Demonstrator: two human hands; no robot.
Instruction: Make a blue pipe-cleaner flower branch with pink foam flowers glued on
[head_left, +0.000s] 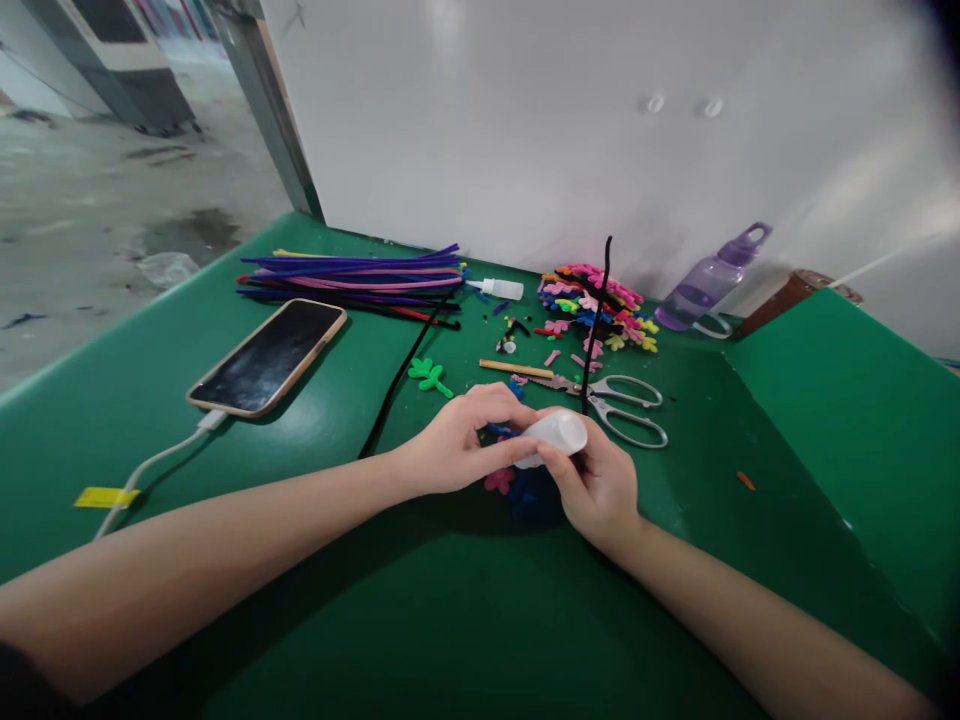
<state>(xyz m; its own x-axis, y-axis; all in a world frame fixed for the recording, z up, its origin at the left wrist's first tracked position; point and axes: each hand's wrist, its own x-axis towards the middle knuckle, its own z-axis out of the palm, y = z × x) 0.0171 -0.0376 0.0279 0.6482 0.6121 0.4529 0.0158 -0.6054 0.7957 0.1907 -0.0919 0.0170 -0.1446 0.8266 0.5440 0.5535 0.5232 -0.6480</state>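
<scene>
My right hand (600, 480) is closed around a white squeeze bottle (562, 432), its rounded base towards me and its tip hidden. My left hand (469, 435) is pinched close against the bottle, with a blue pipe cleaner piece (498, 430) showing between thumb and fingers. Just below the hands are a pink pipe cleaner flower (499, 480) and a dark blue fuzzy shape (536, 497), partly in shadow. A black pipe cleaner (597, 325) sticks up behind my right hand. Beyond my fingers lie scissors (628, 410) and a wooden stick (516, 369).
A phone (270, 355) with a charging cable lies left, near a green pipe cleaner leaf (429, 376). At the back are bundled pipe cleaners (352, 275), another white bottle (501, 288), a heap of colourful flowers (592, 300) and a purple water bottle (709, 280). A green panel (847, 430) rises right.
</scene>
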